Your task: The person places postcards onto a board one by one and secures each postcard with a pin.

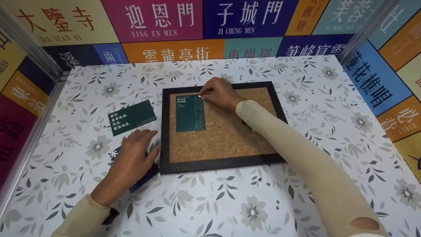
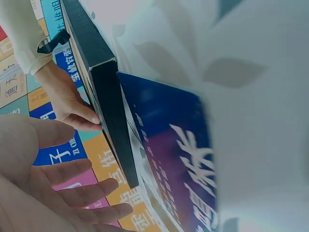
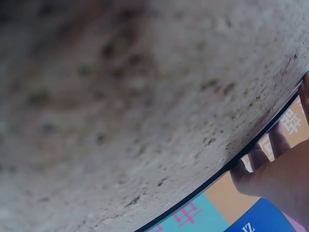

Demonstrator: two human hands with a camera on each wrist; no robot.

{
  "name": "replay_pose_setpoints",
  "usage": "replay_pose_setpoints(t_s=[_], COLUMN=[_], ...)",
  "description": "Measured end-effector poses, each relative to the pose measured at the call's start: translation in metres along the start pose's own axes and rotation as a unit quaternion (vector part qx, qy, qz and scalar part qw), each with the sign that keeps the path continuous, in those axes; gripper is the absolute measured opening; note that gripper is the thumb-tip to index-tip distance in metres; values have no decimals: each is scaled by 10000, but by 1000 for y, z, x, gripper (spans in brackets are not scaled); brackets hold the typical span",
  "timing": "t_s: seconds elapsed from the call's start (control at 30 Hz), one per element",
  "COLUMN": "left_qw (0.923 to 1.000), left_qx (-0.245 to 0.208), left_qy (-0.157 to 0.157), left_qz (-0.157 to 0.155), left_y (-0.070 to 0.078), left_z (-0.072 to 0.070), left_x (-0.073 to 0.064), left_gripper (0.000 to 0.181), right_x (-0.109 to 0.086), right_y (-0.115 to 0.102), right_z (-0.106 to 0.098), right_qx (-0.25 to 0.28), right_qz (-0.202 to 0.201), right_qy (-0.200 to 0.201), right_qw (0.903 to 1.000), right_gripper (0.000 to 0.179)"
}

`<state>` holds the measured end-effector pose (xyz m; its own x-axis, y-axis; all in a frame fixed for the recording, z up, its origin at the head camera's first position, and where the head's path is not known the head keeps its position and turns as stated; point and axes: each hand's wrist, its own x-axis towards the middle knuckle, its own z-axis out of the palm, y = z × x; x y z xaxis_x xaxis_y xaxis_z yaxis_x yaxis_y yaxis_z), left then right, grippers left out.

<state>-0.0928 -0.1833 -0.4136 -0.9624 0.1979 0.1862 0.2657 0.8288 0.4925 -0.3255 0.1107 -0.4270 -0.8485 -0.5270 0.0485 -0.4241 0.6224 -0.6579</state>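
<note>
A cork board (image 1: 230, 138) in a black frame lies on the table, with a dark green card (image 1: 189, 115) upright on its left part. My right hand (image 1: 218, 93) is at that card's top right corner, thumb and forefinger pinching a small whitish pin (image 1: 199, 96), mostly hidden by the fingertips. My left hand (image 1: 136, 151) hovers left of the frame with its fingers loosely extended, holding nothing. Under it a blue card (image 2: 169, 140) with white characters lies beside the frame, partly covered in the head view. The left wrist view shows the left hand (image 2: 58, 179) with fingers spread.
A second green card (image 1: 132, 117) with white writing lies tilted on the floral tablecloth (image 1: 210, 204), left of the board. Colourful panels (image 1: 164, 19) with large characters stand behind the table and along both sides. Small dark bits (image 1: 263, 182) lie in front of the frame.
</note>
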Motion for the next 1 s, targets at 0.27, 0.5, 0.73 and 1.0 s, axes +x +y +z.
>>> replay_pose_setpoints(t_s=[0.27, 0.5, 0.73, 1.0], left_qw=[9987, 9936, 9932, 9937], left_qx=[241, 503, 607, 495], left_qy=[-183, -577, -601, -563], left_qz=[-406, -829, -792, -830], left_y=[-16, -24, -33, -40], left_z=[-8, -11, -15, -17], left_x=[-20, -28, -34, -38], left_gripper=[49, 63, 72, 76], right_x=[-2, -1, -1, 0], right_y=[-1, -1, -1, 0], right_z=[1, 0, 0, -1], right_qx=[13, -31, -18, -18], right_qz=[126, 140, 32, 31], right_qy=[27, 42, 79, 61], right_qw=[9999, 9999, 10000, 10000], right_gripper=[15, 15, 14, 14])
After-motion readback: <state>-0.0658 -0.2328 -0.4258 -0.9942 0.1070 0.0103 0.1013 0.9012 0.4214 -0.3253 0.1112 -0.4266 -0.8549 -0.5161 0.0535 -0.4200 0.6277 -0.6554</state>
